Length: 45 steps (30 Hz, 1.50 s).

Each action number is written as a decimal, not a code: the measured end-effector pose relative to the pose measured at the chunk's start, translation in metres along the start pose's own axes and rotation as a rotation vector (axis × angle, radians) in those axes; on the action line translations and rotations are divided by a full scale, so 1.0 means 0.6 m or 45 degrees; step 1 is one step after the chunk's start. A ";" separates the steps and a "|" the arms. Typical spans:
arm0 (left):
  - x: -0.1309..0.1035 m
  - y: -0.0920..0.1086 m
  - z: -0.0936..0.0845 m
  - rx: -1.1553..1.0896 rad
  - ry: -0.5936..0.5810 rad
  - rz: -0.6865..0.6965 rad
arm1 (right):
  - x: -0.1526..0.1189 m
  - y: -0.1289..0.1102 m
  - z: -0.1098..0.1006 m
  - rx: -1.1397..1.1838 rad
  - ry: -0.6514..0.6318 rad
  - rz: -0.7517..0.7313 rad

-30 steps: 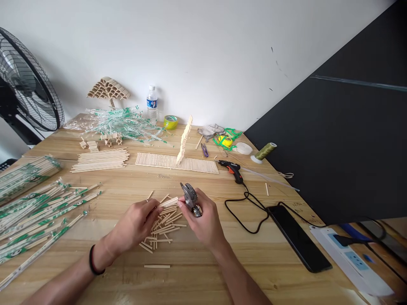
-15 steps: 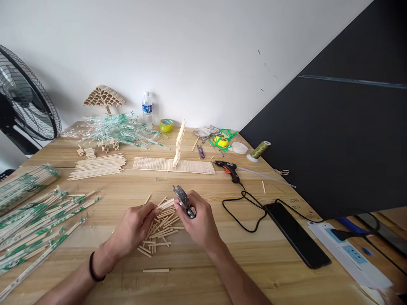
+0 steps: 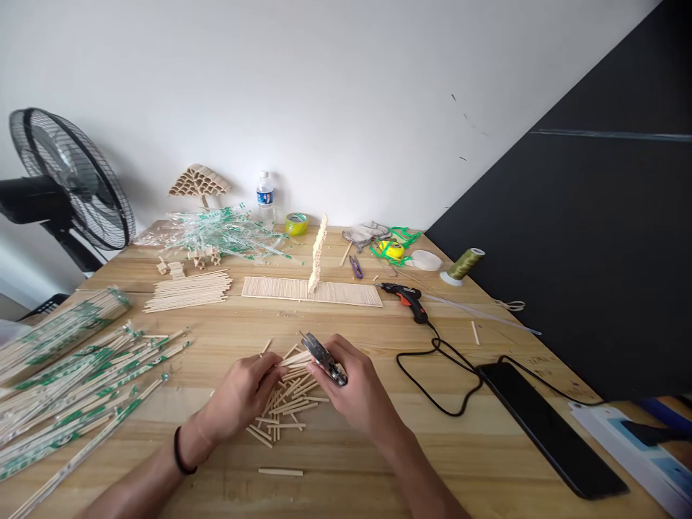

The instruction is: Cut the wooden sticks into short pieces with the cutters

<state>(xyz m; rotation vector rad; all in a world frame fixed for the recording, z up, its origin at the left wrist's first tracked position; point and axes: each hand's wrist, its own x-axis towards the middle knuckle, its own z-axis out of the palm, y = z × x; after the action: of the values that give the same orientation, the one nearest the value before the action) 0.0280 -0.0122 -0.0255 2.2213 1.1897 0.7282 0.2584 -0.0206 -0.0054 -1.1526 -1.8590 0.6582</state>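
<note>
Several thin wooden sticks [image 3: 295, 360] are pinched in my left hand [image 3: 243, 393], their far ends pointing right. My right hand [image 3: 357, 382] is wrapped round a dark metal cutting tool [image 3: 324, 358], whose head lies at the ends of those sticks. Under and between both hands is a loose pile of short cut sticks [image 3: 286, 414]. One short stick [image 3: 280, 472] lies apart, nearer the front edge. Beyond the hands, a flat panel of sticks [image 3: 346, 293] carries an upright, wavy stick piece [image 3: 318, 252].
A black glue gun [image 3: 408, 297] with its looping cable, a phone [image 3: 551, 429] and a power strip [image 3: 638, 447] are on the right. Wrapped chopsticks [image 3: 70, 389] cover the left side. At the back are plastic wrappers [image 3: 216, 234], a bottle [image 3: 264, 196] and a fan [image 3: 76, 180].
The view has shifted, so the table's things appear farther left-to-right and slightly lower. The tool's head now sits closer over the held sticks' ends.
</note>
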 end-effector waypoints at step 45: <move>0.094 -0.068 -0.233 0.798 -0.155 -0.325 | 0.008 0.000 -0.016 0.015 0.062 0.170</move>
<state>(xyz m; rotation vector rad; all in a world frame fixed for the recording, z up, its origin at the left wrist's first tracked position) -0.0619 0.0817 0.0615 2.4694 1.7732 0.1127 0.2653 -0.0162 0.0014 -1.2820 -1.7465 0.7087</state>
